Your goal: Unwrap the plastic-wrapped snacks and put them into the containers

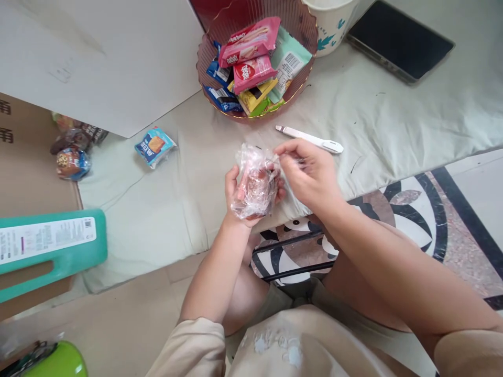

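Seen from above, a person sits on the floor before a low surface spread with a pale cloth (pixel 393 115). At the far left, a brown cardboard box (pixel 27 173) lies beside a teal plastic container (pixel 51 246) with a white label, and a few round dark snacks (pixel 68 157) sit at the box's edge. Further right, a small blue snack packet (pixel 154 146) lies alone on the cloth, well apart from the hands. In the middle, the left hand (pixel 239 196) is curled around a clear plastic bag (pixel 255 180) with reddish-brown snacks inside, holding it just above the near edge of the cloth. The right hand (pixel 310 175) meets the bag at its top, thumb and fingers pinched on the loose crinkled plastic; motion blur hides exactly how the fingers sit. Judging from this, the step in hand looks like working the mouth of the bag, though whether it is being opened or closed cannot be told. The next move likely calls for a firm hold below while the pinching fingers pull or twist the thin film without tearing it. Behind the hands, a ribbed pink bowl (pixel 304 31) holds wrapped wafers and biscuits, a white pen-like tool (pixel 310 140) lies on the cloth, and a dark tablet (pixel 401 39) rests at the far right.
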Available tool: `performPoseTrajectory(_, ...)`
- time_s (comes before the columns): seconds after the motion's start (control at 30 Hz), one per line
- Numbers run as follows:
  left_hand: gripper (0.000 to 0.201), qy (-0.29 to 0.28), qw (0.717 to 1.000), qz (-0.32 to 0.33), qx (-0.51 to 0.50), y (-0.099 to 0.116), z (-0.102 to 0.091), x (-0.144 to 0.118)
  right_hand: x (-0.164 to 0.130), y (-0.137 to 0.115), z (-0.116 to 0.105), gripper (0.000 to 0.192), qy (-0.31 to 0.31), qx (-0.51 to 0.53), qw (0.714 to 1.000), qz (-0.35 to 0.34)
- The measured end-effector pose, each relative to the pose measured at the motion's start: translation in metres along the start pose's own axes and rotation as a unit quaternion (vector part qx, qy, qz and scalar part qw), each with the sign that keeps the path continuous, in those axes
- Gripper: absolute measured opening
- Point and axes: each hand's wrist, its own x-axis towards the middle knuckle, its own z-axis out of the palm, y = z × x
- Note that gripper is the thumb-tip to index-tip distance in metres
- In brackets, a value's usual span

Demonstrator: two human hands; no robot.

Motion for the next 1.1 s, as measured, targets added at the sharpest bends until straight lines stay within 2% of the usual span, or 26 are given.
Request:
performPoseTrajectory(0.1, 0.061, -0.030, 0.998, 0.035, 0.037, 0.001, -0.005, -0.005, 0.003, 0.008, -0.002, 0.014, 0.063, -0.011, 0.998, 0.001)
performPoseTrajectory(0.17, 0.066, -0.062, 0.995, 0.055, 0.063, 0.002, -0.010, -0.007, 0.002, 0.011, -0.002, 0.012, 0.063, -0.007, 0.998, 0.012)
performPoseTrajectory(0.23, 0.068, -0.067, 0.991, 0.063, 0.099, 0.002, -0.013, -0.007, -0.002, 0.011, -0.002, 0.011, 0.033, -0.003, 0.999, 0.008)
performPoseTrajectory(0.3, 0.058, -0.036, 0.989, 0.060, 0.131, 0.001, -0.014, -0.006, -0.007, 0.008, -0.001, 0.013, -0.021, -0.013, 0.999, -0.021)
performPoseTrajectory(0.4, 0.036, 0.004, 0.989, 0.060, 0.135, -0.001, -0.012, -0.003, -0.012, 0.008, 0.000, 0.031, -0.106, -0.038, 0.990, -0.080)
performPoseTrajectory(0.5, 0.031, -0.006, 0.990, 0.074, 0.122, 0.000, -0.011, -0.003, -0.011, 0.013, -0.002, 0.046, -0.159, -0.040, 0.981, -0.102)
performPoseTrajectory(0.57, 0.033, -0.023, 0.990, 0.053, 0.127, 0.002, -0.012, -0.004, -0.008, 0.017, -0.004, 0.039, -0.158, -0.055, 0.981, -0.101)
performPoseTrajectory(0.73, 0.044, -0.071, 0.988, -0.045, 0.129, 0.010, -0.022, -0.004, 0.000, 0.024, -0.005, 0.013, -0.097, -0.114, 0.977, -0.151)
performPoseTrajectory(0.83, 0.051, -0.092, 0.984, -0.078, 0.131, 0.014, -0.026, -0.004, 0.002, 0.026, -0.007, 0.007, -0.115, -0.108, 0.974, -0.160)
performPoseTrajectory(0.93, 0.053, -0.101, 0.979, -0.101, 0.143, 0.016, -0.027, -0.003, 0.003, 0.025, -0.010, 0.022, -0.176, -0.073, 0.972, -0.139)
performPoseTrajectory(1.0, 0.052, -0.109, 0.977, -0.092, 0.160, 0.016, -0.026, -0.003, 0.004, 0.024, -0.012, 0.033, -0.203, -0.059, 0.970, -0.118)
performPoseTrajectory(1.1, 0.053, -0.116, 0.976, -0.061, 0.174, 0.014, -0.026, -0.002, 0.003, 0.022, -0.013, 0.039, -0.196, -0.075, 0.971, -0.114)
